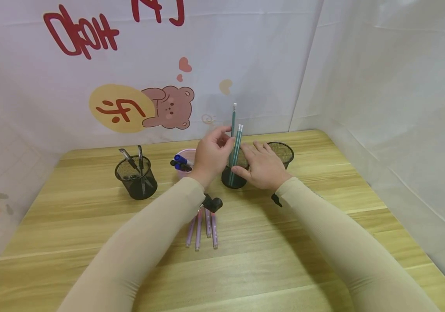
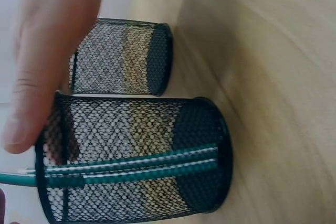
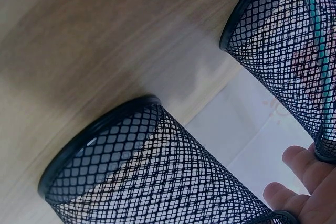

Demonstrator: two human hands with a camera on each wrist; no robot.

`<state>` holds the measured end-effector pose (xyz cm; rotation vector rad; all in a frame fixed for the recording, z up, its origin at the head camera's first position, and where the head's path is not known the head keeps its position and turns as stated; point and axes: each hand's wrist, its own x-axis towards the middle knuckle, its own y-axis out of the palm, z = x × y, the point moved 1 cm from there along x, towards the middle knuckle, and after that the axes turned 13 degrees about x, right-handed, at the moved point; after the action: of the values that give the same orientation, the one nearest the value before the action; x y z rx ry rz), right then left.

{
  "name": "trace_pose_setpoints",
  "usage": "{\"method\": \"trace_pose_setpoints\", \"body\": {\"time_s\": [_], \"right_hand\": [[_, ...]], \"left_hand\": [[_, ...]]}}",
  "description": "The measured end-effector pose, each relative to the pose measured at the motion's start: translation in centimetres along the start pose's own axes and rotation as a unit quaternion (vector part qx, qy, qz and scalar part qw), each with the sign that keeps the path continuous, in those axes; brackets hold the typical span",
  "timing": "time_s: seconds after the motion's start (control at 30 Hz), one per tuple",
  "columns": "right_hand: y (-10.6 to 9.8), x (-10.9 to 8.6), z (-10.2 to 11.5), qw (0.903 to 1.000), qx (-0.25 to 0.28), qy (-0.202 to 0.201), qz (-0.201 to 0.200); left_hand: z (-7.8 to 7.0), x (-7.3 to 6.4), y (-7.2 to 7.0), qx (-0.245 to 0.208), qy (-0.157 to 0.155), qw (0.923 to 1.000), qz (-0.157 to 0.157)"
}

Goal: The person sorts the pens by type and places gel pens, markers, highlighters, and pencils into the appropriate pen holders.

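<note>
My left hand (image 1: 215, 151) pinches a green pencil (image 1: 233, 118) upright over a black mesh pen cup (image 1: 234, 178). The pencil's lower end is inside the mouth of that cup. Two more green pencils (image 2: 149, 166) lean inside the same cup, and their lower ends show through the mesh. My right hand (image 1: 264, 167) rests at this cup's rim with fingers extended, its thumb at the near side. Beside it, partly behind the right hand, stands another black mesh cup (image 3: 173, 182).
At left stands a black mesh cup (image 1: 137, 184) with several pens. A pink cup (image 1: 187, 153) with blue and black markers is partly hidden behind the left forearm. Several lilac pens (image 1: 198, 234) lie on the wooden table (image 1: 269, 268). White fabric walls (image 1: 269, 65) enclose the back and sides.
</note>
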<state>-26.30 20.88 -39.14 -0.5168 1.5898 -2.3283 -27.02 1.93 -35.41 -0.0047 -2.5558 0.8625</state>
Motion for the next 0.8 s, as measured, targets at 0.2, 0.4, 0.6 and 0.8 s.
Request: {"method": "trace_pose_setpoints", "body": {"time_s": [0.2, 0.4, 0.6, 0.8], "right_hand": [[0.0, 0.0, 0.0, 1.0, -0.001, -0.001, -0.006], [0.1, 0.1, -0.1, 1.0, 0.001, -0.003, -0.009], [0.2, 0.1, -0.2, 1.0, -0.001, 0.002, -0.003], [0.2, 0.1, -0.2, 1.0, 0.0, 0.001, -0.006]], "left_hand": [[0.5, -0.2, 0.6, 0.02, -0.018, 0.9995, 0.015], [0.9, -0.5, 0.7, 0.036, -0.023, 0.9988, 0.025], [0.9, -0.7, 0.6, 0.037, -0.029, 0.9985, 0.027], [0.7, -1.0, 0.2, 0.032, -0.03, 0.9985, 0.033]]}}
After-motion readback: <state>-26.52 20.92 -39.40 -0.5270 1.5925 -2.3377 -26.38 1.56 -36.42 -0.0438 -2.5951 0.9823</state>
